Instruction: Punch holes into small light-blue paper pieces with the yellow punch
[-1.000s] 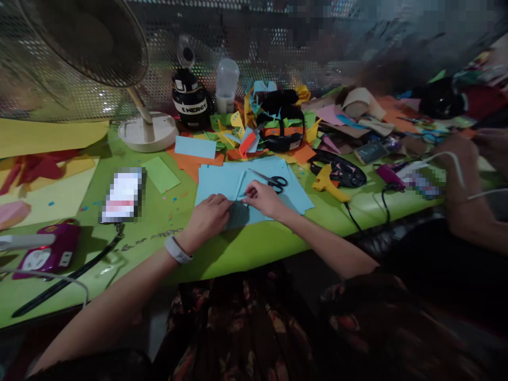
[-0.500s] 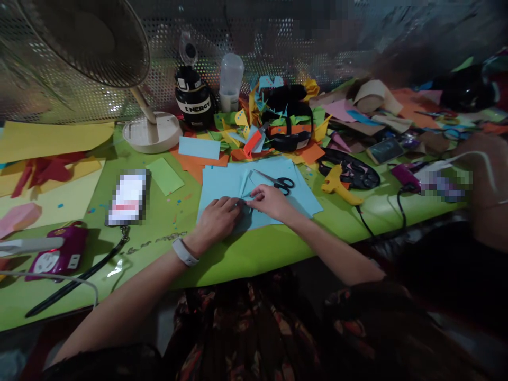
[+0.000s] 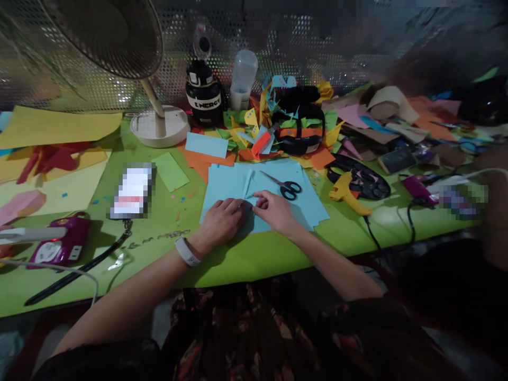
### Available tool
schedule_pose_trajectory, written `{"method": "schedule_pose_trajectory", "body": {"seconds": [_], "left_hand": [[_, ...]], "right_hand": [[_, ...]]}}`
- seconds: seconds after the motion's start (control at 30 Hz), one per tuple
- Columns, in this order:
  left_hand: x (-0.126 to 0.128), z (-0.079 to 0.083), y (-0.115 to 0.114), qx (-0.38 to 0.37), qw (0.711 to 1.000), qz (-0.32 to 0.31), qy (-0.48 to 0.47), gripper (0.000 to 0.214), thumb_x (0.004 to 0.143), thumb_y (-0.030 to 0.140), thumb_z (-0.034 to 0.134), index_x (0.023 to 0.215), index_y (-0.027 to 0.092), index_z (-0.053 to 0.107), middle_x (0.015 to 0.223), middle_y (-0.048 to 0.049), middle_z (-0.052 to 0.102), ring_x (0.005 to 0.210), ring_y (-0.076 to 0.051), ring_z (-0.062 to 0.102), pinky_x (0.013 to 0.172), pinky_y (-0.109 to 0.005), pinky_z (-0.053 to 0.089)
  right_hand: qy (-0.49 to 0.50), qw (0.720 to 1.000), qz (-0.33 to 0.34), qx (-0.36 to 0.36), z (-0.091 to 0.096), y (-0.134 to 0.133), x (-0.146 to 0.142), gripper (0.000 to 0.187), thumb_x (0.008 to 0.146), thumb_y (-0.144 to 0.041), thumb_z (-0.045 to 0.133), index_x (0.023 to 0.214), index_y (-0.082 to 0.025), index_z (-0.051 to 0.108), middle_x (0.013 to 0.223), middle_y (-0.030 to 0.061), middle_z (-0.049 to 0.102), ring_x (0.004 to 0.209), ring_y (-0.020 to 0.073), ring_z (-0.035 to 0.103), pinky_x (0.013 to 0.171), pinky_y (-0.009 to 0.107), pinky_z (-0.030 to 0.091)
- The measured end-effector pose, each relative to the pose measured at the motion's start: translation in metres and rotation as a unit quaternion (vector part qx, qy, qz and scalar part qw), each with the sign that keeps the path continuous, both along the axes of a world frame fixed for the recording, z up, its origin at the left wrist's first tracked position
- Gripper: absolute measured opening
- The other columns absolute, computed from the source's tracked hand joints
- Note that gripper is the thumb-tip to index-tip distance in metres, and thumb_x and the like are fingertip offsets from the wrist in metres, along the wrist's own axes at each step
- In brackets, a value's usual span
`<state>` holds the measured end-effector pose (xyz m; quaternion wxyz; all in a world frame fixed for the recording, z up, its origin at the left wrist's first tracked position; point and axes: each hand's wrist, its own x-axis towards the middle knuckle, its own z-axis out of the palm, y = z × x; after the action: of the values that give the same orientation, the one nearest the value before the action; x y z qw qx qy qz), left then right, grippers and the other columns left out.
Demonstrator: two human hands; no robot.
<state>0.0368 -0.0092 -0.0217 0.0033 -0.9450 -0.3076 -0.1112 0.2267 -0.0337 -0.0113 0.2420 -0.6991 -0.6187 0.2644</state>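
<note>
Left hand point(image 3: 224, 219): one, palm down on the near part of the blue paper sheets point(image 3: 222, 180); its underside was hidden, so whether it grasped anything could not be told. Right hand point(image 3: 273, 208): one, thumb and fingertips drawn close together; whether they pinched paper could not be told. Folded blue strip point(image 3: 248, 184): one, narrow, lay on the sheets, its near end by the fingertips of both hands. Scissors point(image 3: 291, 190): one pair, black-handled, on the sheets just beyond the right hand, tips pointing far left. Glue gun point(image 3: 345, 194): one, yellow, right of the sheets on the green tabletop point(image 3: 238, 262). Phone point(image 3: 133, 190): one, to the left. Fan point(image 3: 161, 127): one, far left.
</note>
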Motion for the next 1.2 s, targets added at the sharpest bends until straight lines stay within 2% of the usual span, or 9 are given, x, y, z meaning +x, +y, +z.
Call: {"method": "schedule_pose_trajectory", "body": {"seconds": [0.27,0.43,0.53,0.67,0.83,0.9,1.0,1.2], "left_hand": [[-0.001,-0.003,0.002,-0.010,1.000,-0.020,0.003,0.033,0.101,0.029,0.039,0.118,0.016,0.063,0.129,-0.0110,0.062,0.110,-0.026,0.060,0.085,-0.042,0.047],[-0.001,-0.004,0.002,-0.024,0.999,-0.017,-0.013,0.035,0.101,0.029,0.037,0.117,0.016,0.065,0.129,-0.0119,0.062,0.110,-0.027,0.060,0.085,-0.043,0.048],[-0.002,-0.005,0.003,-0.040,0.999,-0.017,-0.025,0.033,0.100,0.028,0.040,0.119,0.017,0.065,0.128,-0.0126,0.062,0.112,-0.027,0.060,0.087,-0.044,0.048],[-0.003,-0.004,0.004,-0.044,0.999,-0.023,-0.004,0.032,0.098,0.024,0.041,0.120,0.017,0.064,0.130,-0.0121,0.062,0.112,-0.027,0.059,0.086,-0.044,0.048],[-0.003,-0.004,0.004,-0.026,0.999,-0.031,-0.004,0.030,0.098,0.023,0.042,0.116,0.017,0.065,0.132,-0.0118,0.061,0.114,-0.027,0.059,0.088,-0.043,0.048],[-0.002,-0.004,0.003,-0.029,0.999,-0.029,-0.016,0.029,0.097,0.023,0.044,0.115,0.017,0.066,0.130,-0.0130,0.062,0.114,-0.027,0.060,0.088,-0.044,0.049],[0.000,-0.003,0.003,-0.031,0.999,-0.025,-0.017,0.028,0.097,0.023,0.046,0.116,0.017,0.066,0.128,-0.0134,0.063,0.112,-0.027,0.062,0.086,-0.044,0.051],[-0.001,0.000,0.002,-0.030,0.999,-0.032,-0.001,0.028,0.097,0.023,0.046,0.117,0.018,0.065,0.133,-0.0117,0.061,0.115,-0.027,0.060,0.088,-0.043,0.050]], "right_hand": [[0.036,0.999,0.006,-0.002,-0.001,0.001,0.002,0.025,0.076,-0.021,0.071,0.100,-0.022,0.068,0.082,0.0010,0.071,0.074,0.0156,0.066,0.072,0.028,0.052],[0.008,0.998,0.018,0.053,-0.010,-0.002,0.000,0.018,0.079,-0.018,0.066,0.097,-0.022,0.066,0.094,0.0028,0.067,0.077,0.0139,0.065,0.077,0.028,0.052],[-0.049,0.992,0.054,0.107,-0.012,-0.007,-0.002,0.013,0.088,-0.020,0.058,0.098,-0.022,0.066,0.100,0.0047,0.065,0.088,0.0161,0.065,0.084,0.029,0.050],[-0.142,0.973,0.108,0.144,-0.013,-0.011,0.000,0.020,0.096,-0.025,0.049,0.102,-0.023,0.069,0.102,0.0076,0.065,0.101,0.0207,0.061,0.092,0.034,0.047],[-0.148,0.963,0.171,0.145,-0.009,-0.007,0.008,0.025,0.098,-0.024,0.045,0.107,-0.022,0.069,0.103,0.0082,0.066,0.102,0.0206,0.061,0.092,0.034,0.046],[-0.101,0.977,0.144,0.124,-0.008,-0.004,0.009,0.021,0.095,-0.024,0.052,0.107,-0.021,0.068,0.102,0.0066,0.068,0.095,0.0182,0.063,0.088,0.031,0.048],[-0.012,0.995,0.066,0.073,-0.009,-0.001,0.006,0.019,0.087,-0.023,0.063,0.105,-0.022,0.068,0.095,0.0030,0.070,0.082,0.0148,0.065,0.081,0.028,0.051],[0.107,0.994,-0.013,0.005,-0.007,0.000,0.006,0.025,0.078,-0.031,0.072,0.101,-0.022,0.068,0.084,0.0023,0.073,0.077,0.0170,0.068,0.075,0.031,0.054]]}}
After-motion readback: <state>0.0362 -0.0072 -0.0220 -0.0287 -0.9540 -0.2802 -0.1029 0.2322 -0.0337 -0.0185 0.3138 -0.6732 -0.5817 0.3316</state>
